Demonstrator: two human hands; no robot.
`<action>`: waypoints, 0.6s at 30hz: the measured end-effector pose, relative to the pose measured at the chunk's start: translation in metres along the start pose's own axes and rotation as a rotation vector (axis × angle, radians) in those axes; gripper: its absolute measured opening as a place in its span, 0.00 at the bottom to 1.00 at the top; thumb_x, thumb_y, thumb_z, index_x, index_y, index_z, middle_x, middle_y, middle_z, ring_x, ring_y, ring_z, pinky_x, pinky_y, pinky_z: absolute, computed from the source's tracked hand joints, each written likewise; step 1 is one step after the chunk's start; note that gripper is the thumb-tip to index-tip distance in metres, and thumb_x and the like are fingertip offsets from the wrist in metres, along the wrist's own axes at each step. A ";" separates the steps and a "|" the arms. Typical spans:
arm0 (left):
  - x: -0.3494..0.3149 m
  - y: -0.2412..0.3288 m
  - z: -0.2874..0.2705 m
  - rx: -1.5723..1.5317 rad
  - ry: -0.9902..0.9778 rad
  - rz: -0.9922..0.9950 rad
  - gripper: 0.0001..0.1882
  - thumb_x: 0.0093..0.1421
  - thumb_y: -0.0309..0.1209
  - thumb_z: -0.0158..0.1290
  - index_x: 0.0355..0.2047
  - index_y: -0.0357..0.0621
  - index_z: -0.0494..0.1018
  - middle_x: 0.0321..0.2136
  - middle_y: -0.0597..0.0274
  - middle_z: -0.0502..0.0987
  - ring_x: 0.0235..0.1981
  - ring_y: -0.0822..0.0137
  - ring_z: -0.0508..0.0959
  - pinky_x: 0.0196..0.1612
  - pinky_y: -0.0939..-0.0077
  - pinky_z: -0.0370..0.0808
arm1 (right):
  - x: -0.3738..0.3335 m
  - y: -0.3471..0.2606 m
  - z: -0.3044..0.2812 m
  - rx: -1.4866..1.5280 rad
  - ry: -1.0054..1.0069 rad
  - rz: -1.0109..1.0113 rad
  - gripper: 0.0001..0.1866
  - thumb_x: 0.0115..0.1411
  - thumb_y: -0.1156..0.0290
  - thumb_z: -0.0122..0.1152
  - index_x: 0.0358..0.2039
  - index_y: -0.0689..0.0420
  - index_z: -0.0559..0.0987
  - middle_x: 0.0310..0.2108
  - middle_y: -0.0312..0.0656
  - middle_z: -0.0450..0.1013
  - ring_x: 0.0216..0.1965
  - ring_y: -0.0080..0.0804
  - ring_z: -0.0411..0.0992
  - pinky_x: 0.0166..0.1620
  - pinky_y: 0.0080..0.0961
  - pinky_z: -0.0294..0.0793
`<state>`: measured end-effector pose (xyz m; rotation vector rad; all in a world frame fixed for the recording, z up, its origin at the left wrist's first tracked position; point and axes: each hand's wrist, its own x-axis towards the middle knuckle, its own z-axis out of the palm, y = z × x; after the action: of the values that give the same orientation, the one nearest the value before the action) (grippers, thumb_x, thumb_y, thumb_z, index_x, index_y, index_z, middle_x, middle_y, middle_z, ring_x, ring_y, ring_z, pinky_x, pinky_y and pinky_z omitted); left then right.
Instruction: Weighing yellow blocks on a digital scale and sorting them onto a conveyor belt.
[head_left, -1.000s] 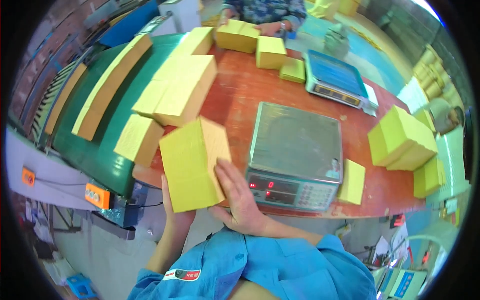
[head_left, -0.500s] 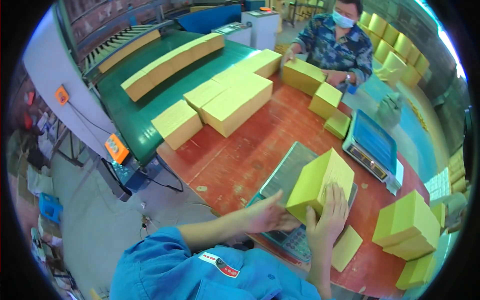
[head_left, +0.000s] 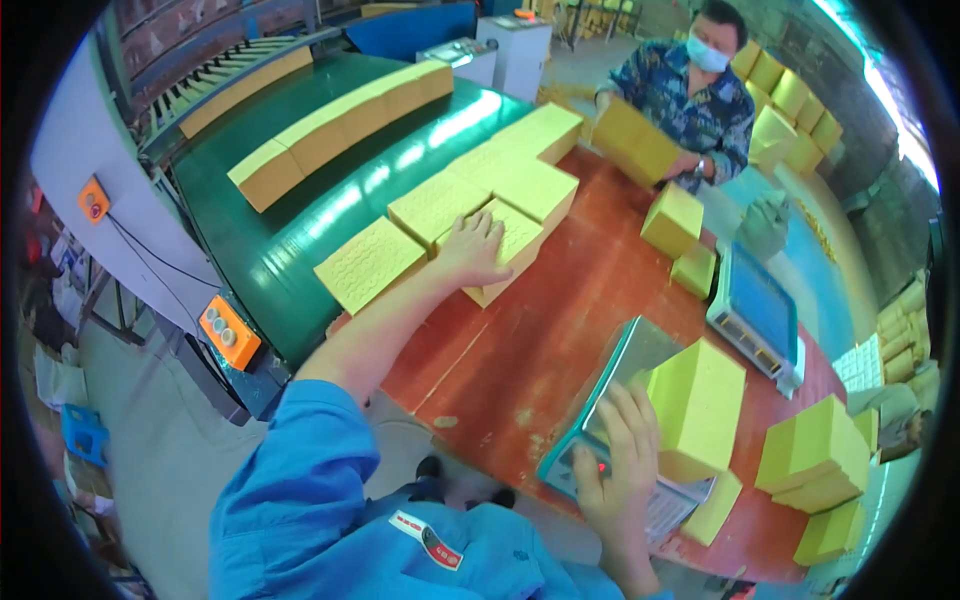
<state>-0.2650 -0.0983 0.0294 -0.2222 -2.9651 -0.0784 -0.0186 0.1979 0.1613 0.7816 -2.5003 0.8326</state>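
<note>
My left hand (head_left: pixel 474 250) lies with its fingers spread over the top of a yellow paper block (head_left: pixel 518 236), one of several grouped at the table's far left edge. Its thumb side is partly hidden. Another yellow paper block (head_left: pixel 697 410) rests on the flat scale (head_left: pixel 643 345) in front of me. Beside that block, my right hand (head_left: pixel 622 445) hovers over the scale's near part with fingers apart, holding nothing. Some of the scale's keypad (head_left: pixel 675 508) shows below the block. A thin yellow piece (head_left: pixel 712 510) lies by the scale.
Across the red table (head_left: pixel 480 375), a masked co-worker (head_left: pixel 680 100) holds a yellow block (head_left: pixel 632 142). A second scale (head_left: pixel 757 310) stands at the right, with stacked blocks (head_left: pixel 815 455) nearer. A green conveyor belt (head_left: pixel 250 235) carries a row of blocks (head_left: pixel 345 125). An orange button box (head_left: pixel 229 332) adjoins it.
My left hand has moved from beside the scale to the grouped blocks at far left. My right hand has come off the block on the scale. The co-worker has lifted a block.
</note>
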 end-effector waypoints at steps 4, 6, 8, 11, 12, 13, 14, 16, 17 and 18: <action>-0.056 -0.007 -0.028 -0.164 -0.065 0.412 0.47 0.47 0.50 0.55 0.63 0.36 0.58 0.64 0.39 0.56 0.67 0.45 0.53 0.69 0.50 0.48 | 0.055 -0.018 0.057 0.121 -0.005 -0.053 0.27 0.53 0.74 0.63 0.56 0.62 0.71 0.57 0.51 0.67 0.61 0.53 0.62 0.62 0.44 0.60; -0.103 0.000 -0.053 -0.247 -0.123 0.605 0.45 0.46 0.43 0.57 0.63 0.37 0.58 0.65 0.42 0.56 0.68 0.45 0.53 0.69 0.48 0.47 | 0.078 -0.007 0.093 0.140 0.045 -0.082 0.27 0.55 0.72 0.63 0.56 0.62 0.71 0.55 0.53 0.69 0.60 0.55 0.63 0.61 0.44 0.61; -0.141 0.004 -0.079 -0.252 -0.160 0.713 0.44 0.46 0.41 0.57 0.64 0.39 0.58 0.65 0.44 0.56 0.68 0.45 0.53 0.69 0.47 0.48 | 0.087 0.022 0.128 0.106 0.016 -0.036 0.26 0.57 0.67 0.61 0.55 0.62 0.72 0.54 0.54 0.69 0.59 0.53 0.65 0.60 0.42 0.63; -0.205 -0.022 -0.074 -0.306 -0.042 0.593 0.44 0.46 0.39 0.58 0.64 0.44 0.58 0.65 0.47 0.57 0.67 0.47 0.55 0.68 0.45 0.49 | 0.078 0.042 0.162 0.170 -0.266 0.062 0.29 0.59 0.61 0.59 0.57 0.62 0.69 0.51 0.56 0.71 0.56 0.53 0.68 0.57 0.40 0.67; -0.235 -0.032 -0.067 -0.376 0.080 0.387 0.43 0.46 0.39 0.58 0.65 0.47 0.59 0.65 0.49 0.58 0.67 0.49 0.56 0.67 0.45 0.50 | 0.067 0.033 0.164 0.270 -0.481 0.204 0.31 0.59 0.59 0.58 0.59 0.61 0.66 0.49 0.57 0.72 0.54 0.53 0.70 0.55 0.40 0.68; -0.269 -0.035 -0.056 -0.672 0.119 0.101 0.43 0.50 0.42 0.58 0.66 0.47 0.57 0.64 0.48 0.59 0.66 0.50 0.58 0.66 0.48 0.53 | 0.057 0.024 0.159 0.358 -0.686 0.347 0.33 0.60 0.56 0.58 0.61 0.61 0.64 0.48 0.58 0.73 0.52 0.53 0.71 0.54 0.39 0.70; -0.304 -0.036 -0.036 -0.945 0.163 -0.213 0.42 0.54 0.44 0.57 0.66 0.47 0.55 0.63 0.47 0.60 0.65 0.51 0.60 0.65 0.51 0.55 | 0.049 0.016 0.162 0.373 -0.698 0.338 0.33 0.60 0.56 0.58 0.61 0.61 0.64 0.48 0.58 0.73 0.52 0.53 0.71 0.54 0.39 0.70; -0.352 -0.022 0.012 -1.440 0.055 -0.590 0.40 0.58 0.49 0.54 0.67 0.49 0.55 0.63 0.52 0.61 0.64 0.55 0.61 0.64 0.53 0.57 | 0.032 -0.001 0.158 0.439 -0.581 0.434 0.36 0.60 0.55 0.57 0.63 0.59 0.60 0.46 0.59 0.74 0.51 0.54 0.72 0.53 0.41 0.70; -0.358 -0.010 0.024 -1.932 -0.077 -0.957 0.38 0.62 0.53 0.50 0.67 0.51 0.54 0.63 0.57 0.62 0.64 0.58 0.61 0.64 0.56 0.58 | 0.020 -0.003 0.157 0.370 -0.521 0.439 0.36 0.60 0.55 0.57 0.63 0.59 0.60 0.47 0.60 0.73 0.51 0.54 0.73 0.53 0.41 0.71; -0.352 0.006 0.020 -1.935 -0.081 -0.959 0.38 0.62 0.53 0.50 0.67 0.51 0.54 0.63 0.57 0.62 0.64 0.58 0.61 0.64 0.56 0.58 | 0.014 -0.007 0.155 0.366 -0.524 0.442 0.36 0.60 0.55 0.57 0.63 0.59 0.60 0.47 0.60 0.73 0.51 0.54 0.73 0.53 0.41 0.71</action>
<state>0.0756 -0.1418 -0.0501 0.9396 -1.5666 -2.7082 -0.0531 0.0890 0.0557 0.6202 -3.0983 1.4223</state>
